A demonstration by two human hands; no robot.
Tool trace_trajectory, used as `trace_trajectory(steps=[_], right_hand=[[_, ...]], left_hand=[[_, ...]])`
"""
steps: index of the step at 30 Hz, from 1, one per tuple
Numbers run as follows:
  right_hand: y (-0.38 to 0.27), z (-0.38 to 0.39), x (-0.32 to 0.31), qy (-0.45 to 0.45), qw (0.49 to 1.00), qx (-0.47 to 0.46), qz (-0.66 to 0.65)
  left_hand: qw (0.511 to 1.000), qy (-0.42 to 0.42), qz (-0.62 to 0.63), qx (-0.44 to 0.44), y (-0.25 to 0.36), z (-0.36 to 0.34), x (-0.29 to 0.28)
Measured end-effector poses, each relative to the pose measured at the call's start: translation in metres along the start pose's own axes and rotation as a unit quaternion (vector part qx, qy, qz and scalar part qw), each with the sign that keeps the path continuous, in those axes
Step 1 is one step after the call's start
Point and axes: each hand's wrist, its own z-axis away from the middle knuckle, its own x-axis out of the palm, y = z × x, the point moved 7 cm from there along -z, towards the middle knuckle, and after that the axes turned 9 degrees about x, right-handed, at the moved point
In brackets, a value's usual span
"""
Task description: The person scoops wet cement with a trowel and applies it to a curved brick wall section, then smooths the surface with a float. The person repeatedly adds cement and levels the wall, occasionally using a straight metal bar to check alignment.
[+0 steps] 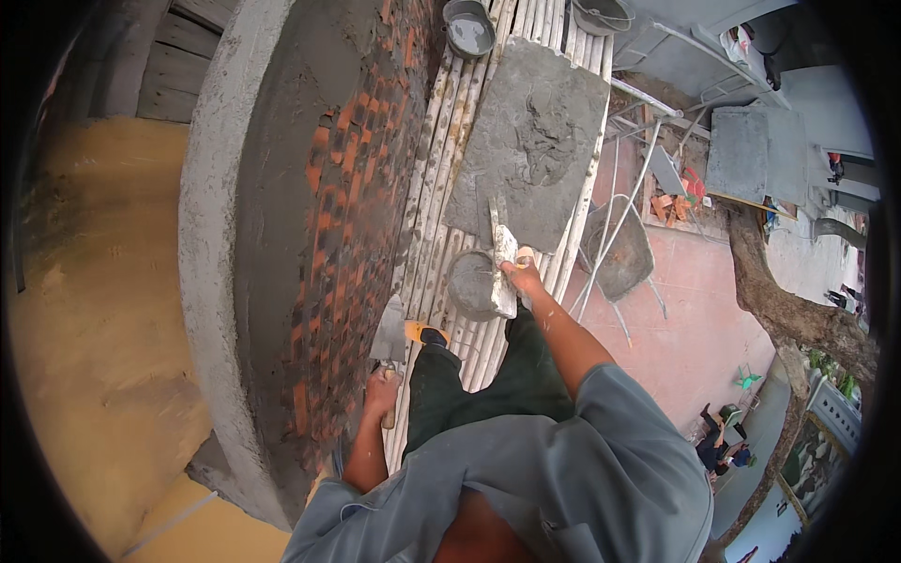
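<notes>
The left hand (pixel 382 392) grips a trowel (pixel 389 336) beside the brick wall (pixel 352 188); the right hand (pixel 522 277) has its fingers closed around a plaster float (pixel 501 258) above the bamboo scaffold (pixel 441 244).

The left hand (pixel 381 392) grips a trowel (pixel 389 340) held close to the half-plastered brick wall (pixel 347 188). The right hand (pixel 523 278) holds a mortar-caked float (pixel 502 255) over a small bucket (pixel 471 284). Both stand on a bamboo scaffold (pixel 441 225), where a flat board (pixel 530 141) carries wet mortar, with another bucket (pixel 467 28) beyond it.

No packages, labels, signs — no screens
</notes>
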Motion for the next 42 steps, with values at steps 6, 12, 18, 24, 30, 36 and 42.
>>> trace_trajectory(steps=[6,12,18,24,30,36,42], right_hand=[[-0.001,-0.028,0.056,0.006,0.996,-0.008,0.084],[0.003,-0.055,0.115,-0.012,0.987,-0.036,0.156],[-0.004,-0.090,0.113,-0.037,0.997,-0.042,0.051],[-0.031,-0.114,0.043,0.035,0.996,-0.074,-0.038],[0.004,-0.142,-0.036,0.149,0.986,-0.072,-0.004],[0.077,-0.157,-0.105,0.175,0.976,0.010,-0.126],[0.119,-0.142,-0.161,0.115,0.975,0.048,-0.185]], left_hand=[[0.999,0.028,-0.035,-0.002,-0.007,-0.013,0.014],[0.998,0.016,-0.023,-0.061,-0.034,-0.018,0.026],[0.998,0.022,-0.007,-0.061,-0.033,-0.039,0.043],[0.999,-0.001,-0.047,-0.020,-0.012,-0.107,0.076],[0.986,-0.035,-0.121,0.108,0.049,-0.227,0.126],[0.967,-0.119,-0.170,0.150,0.104,-0.321,0.197],[0.965,-0.191,-0.144,0.111,0.115,-0.351,0.245]])
